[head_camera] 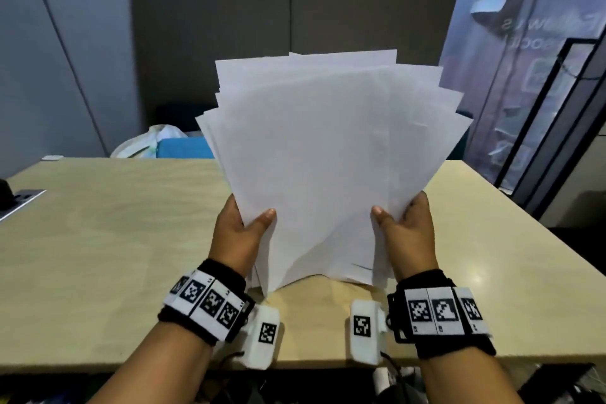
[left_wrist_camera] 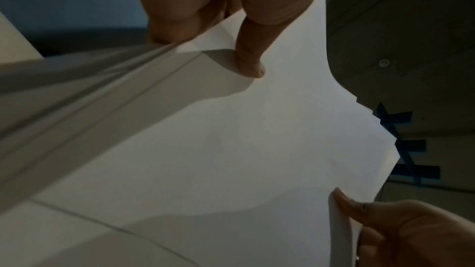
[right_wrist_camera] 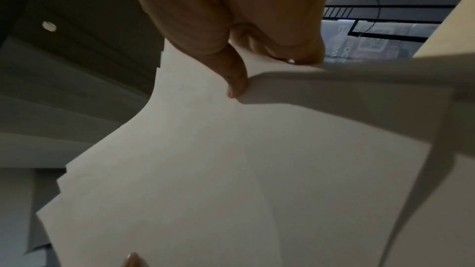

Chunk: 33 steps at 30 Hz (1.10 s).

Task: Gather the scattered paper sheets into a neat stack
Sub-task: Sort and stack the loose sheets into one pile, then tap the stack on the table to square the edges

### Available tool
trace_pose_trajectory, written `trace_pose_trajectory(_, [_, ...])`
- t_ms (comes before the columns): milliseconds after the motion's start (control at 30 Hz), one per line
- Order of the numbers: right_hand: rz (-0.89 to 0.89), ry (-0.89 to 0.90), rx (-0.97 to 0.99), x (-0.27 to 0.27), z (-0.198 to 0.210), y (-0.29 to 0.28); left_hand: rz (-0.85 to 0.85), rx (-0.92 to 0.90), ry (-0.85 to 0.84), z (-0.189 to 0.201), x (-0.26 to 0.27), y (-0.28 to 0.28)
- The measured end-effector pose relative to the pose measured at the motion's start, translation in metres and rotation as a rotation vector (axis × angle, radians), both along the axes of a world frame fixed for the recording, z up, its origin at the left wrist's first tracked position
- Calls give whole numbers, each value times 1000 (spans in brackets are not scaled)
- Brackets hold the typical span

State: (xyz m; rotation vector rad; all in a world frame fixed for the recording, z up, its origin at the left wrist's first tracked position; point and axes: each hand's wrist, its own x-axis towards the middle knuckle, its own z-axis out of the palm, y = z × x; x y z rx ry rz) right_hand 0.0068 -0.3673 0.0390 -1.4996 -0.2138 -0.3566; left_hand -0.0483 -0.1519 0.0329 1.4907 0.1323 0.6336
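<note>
Nearest the viewer, two black wristbands carrying white panels with black square markers [head_camera: 442, 311] encircle both wrists, each with a small white box beside it. Just beyond, the left hand [head_camera: 236, 233] and the right hand [head_camera: 406, 233] hold an upright bundle of plain white paper sheets [head_camera: 328, 157] from opposite sides. Each thumb lies on the near face of the bundle; the remaining fingers pass behind it, so each hand pinches the sheets between thumb and fingers. The left wrist view confirms the left thumb [left_wrist_camera: 250, 62] pressed on the front sheet, and the right wrist view shows the same for the right thumb [right_wrist_camera: 235, 82]. The lower edges of the sheets rest on or hang just above the pale wooden rectangular tabletop [head_camera: 114, 239]; contact cannot be judged. The upper edges fan out unevenly, corners staggered left and right. Farther back, a blue box [head_camera: 183, 147] and a crumpled white plastic bag [head_camera: 144, 144] sit behind the table's far edge, before dark grey partition panels [head_camera: 229, 26].
</note>
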Motion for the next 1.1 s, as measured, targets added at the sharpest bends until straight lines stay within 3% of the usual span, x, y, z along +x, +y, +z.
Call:
trace_pose_trajectory(300, [19, 16, 56, -3, 7, -11, -91, 10, -45, 8, 1, 10])
trace_pose_trajectory(667, [27, -105, 43, -18, 26, 11, 32, 6, -184, 30, 1, -16])
trace_pose_trajectory(1100, [44, -39, 56, -10, 18, 2, -7, 45, -75, 24, 3, -2])
